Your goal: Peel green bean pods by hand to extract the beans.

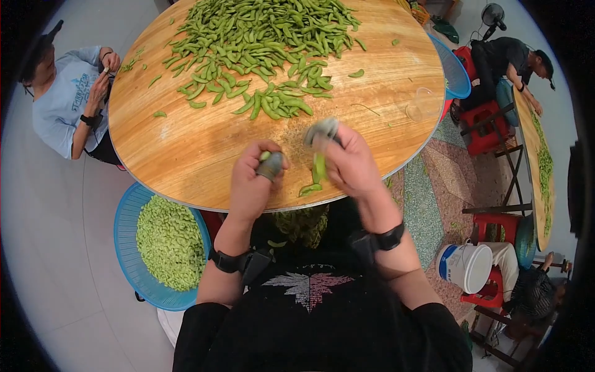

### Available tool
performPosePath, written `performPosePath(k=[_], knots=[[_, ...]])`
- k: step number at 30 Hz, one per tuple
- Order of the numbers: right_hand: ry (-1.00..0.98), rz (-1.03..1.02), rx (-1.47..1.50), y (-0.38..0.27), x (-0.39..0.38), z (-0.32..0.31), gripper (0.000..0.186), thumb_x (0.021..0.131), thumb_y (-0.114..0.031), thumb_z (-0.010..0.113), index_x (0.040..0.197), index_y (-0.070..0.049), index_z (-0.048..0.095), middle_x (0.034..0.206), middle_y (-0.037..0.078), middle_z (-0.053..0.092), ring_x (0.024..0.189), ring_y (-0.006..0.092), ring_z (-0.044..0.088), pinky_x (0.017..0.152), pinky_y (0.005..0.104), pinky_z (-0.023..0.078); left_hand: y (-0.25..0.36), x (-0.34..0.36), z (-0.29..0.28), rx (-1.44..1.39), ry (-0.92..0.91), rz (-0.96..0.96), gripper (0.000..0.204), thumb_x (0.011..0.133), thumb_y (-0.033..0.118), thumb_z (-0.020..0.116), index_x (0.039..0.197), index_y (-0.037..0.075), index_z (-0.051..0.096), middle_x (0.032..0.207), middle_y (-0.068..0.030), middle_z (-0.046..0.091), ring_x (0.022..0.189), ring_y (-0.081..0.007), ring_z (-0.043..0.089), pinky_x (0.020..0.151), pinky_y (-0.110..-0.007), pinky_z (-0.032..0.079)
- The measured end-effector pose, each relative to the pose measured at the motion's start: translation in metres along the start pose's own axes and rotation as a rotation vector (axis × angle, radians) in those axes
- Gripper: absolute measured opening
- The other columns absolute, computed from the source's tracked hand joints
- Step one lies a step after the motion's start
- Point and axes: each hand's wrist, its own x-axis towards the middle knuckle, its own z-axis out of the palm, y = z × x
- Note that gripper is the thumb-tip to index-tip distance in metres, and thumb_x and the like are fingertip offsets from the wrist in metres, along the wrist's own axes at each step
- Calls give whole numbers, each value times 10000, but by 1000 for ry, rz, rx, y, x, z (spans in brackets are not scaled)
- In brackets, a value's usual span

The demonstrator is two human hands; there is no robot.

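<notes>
Pods of plump green edamame [266, 37] lie in a broad heap on the far side of a round, light-brown wooden table [186, 149], with a looser cluster [279, 104] spreading from it toward the person's hands. Left hand [251, 183] is curled above the near part of the tabletop, its thumb wearing a dark grey-green cover [271, 166]; the grip is narrow, with a small light-green piece [265, 155] pinched beside the thumb. Right hand [354, 162] is bent inward a little apart from it, blurred, with a grey covering [323, 130] at its fingertips. A bright green pod [319, 167] shows just beside its fingers; whether they hold it, I cannot tell. Another curved green pod [310, 190] lies near the table's near edge, between the hands.

Below the table at the left, a round blue plastic basket [123, 248] holds a mound of pale green shelled beans [168, 245]. A co-worker in a light blue shirt [65, 111] sits at the table's left side, both hands raised near its edge. At the right, a white lidded bucket [476, 269] stands on the speckled floor.
</notes>
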Motion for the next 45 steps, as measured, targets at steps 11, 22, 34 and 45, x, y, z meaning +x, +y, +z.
performPosePath(k=[11, 22, 34, 45], knots=[[78, -293, -1780, -6, 59, -26, 244, 844, -231, 575, 925, -2, 550, 643, 172, 568, 570, 306, 535, 565, 369, 453, 4, 5, -8, -397, 59, -31, 208, 894, 79, 514, 1094, 37, 552, 820, 0, 545, 622, -45, 432, 479, -152, 281], [-237, 248, -502, 6, -7, 17, 169, 963, -199, 408, 926, -60, 497, 611, -38, 393, 492, 39, 303, 438, 188, 235, -5, 11, -7, -654, -100, -148, 186, 837, 70, 612, 1018, 28, 599, 747, 45, 537, 568, -14, 396, 495, -156, 293], [-76, -299, -1273, 27, -15, 18, 217, 918, -138, 449, 736, -22, 467, 564, 22, 460, 514, 98, 457, 474, 269, 371, -7, 6, 9, -410, 49, 48, 71, 831, 123, 640, 847, 90, 579, 754, 40, 578, 577, -30, 475, 480, -163, 321], [-30, 33, -766, 28, -19, 7, 117, 895, -93, 496, 826, -3, 522, 615, 63, 509, 526, 167, 478, 495, 270, 383, -3, 0, 14, -363, -62, -46, 98, 780, 27, 649, 826, 72, 576, 742, 57, 535, 641, -15, 448, 547, -167, 347]])
